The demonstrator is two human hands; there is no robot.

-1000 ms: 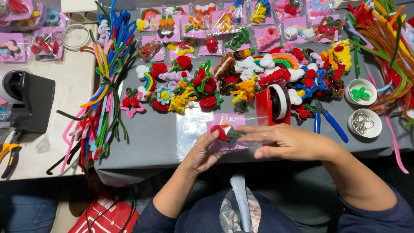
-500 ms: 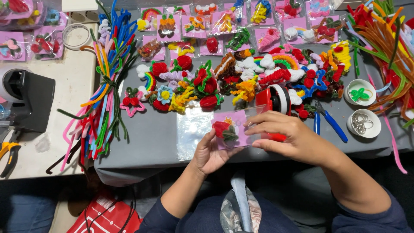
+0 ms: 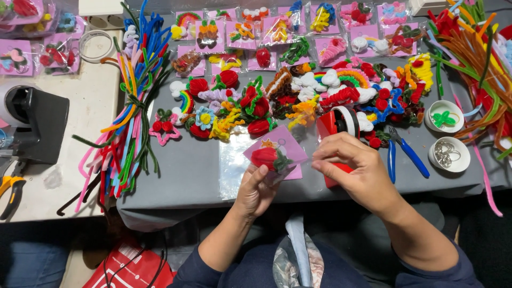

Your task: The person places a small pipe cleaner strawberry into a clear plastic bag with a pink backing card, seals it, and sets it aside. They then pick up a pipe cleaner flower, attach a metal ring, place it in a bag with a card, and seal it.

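A: What do we see, starting with the biggest thing?

B: A grey desk (image 3: 176, 176) fills our view from above. Along its far side lies a crowd of fuzzy wire ornaments (image 3: 298, 96), too many for us to count, some sealed in packets on pink cards. One bundle of coloured fuzzy wire stems (image 3: 130, 112) lies at the left, another heap (image 3: 474, 58) at the right.

A: And nearer to us?

B: One red tape dispenser (image 3: 336, 125), one pair of blue-handled pliers (image 3: 402, 154), and two small white bowls (image 3: 449, 154). One bowl holds a green piece, the other metal rings.

A: What are our hands doing?

B: Our left hand (image 3: 256, 189) holds one pink card (image 3: 277, 149) above the desk's near edge. A red ornament with green leaves (image 3: 269, 158) sits on it. The fingers are curled under the card, thumb pressing it. Our right hand (image 3: 357, 170) hovers just beside the card. Its fingers are pinched together, and we cannot tell what they hold, if anything.

A: How would the card handle?

B: We judge it light and easily bent, the ornament soft, its clear wrap slippery. Holding it by the card's edges seems safest.
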